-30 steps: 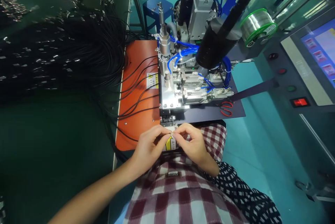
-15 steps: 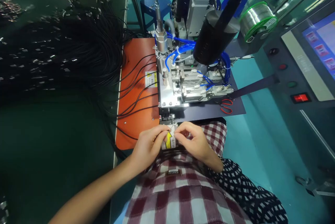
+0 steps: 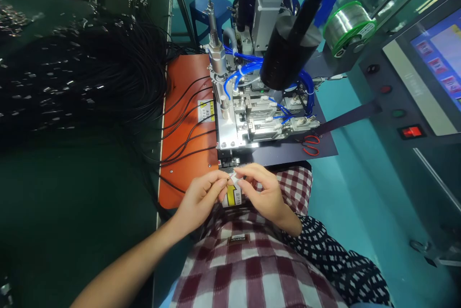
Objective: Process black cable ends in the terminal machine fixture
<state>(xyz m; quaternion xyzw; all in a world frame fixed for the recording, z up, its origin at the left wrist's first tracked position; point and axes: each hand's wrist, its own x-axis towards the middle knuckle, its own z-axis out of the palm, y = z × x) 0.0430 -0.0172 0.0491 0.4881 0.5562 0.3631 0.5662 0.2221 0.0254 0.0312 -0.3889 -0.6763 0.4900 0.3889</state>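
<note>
My left hand (image 3: 202, 196) and my right hand (image 3: 260, 191) meet in front of the machine, fingertips pinched together on a small metal connector (image 3: 233, 178) at a cable end. Below them sits a small fixture with a yellow arrow label (image 3: 233, 197). Several black cables (image 3: 187, 125) run across the orange mat (image 3: 183, 173) into the metal jig (image 3: 248, 120) of the soldering machine. A large pile of black cables (image 3: 82, 72) lies on the dark table at the left.
Red-handled scissors (image 3: 310, 144) lie on the dark plate right of the jig. A solder wire spool (image 3: 345, 27), a touchscreen (image 3: 437, 55) and a red switch (image 3: 411, 131) are on the right. A blue stool (image 3: 207, 7) stands behind. Small metal parts (image 3: 14, 15) lie far left.
Both hands have lifted slightly away from the yellow-labelled fixture, still pinching the small connector between them. The view shifted a little to the left.
</note>
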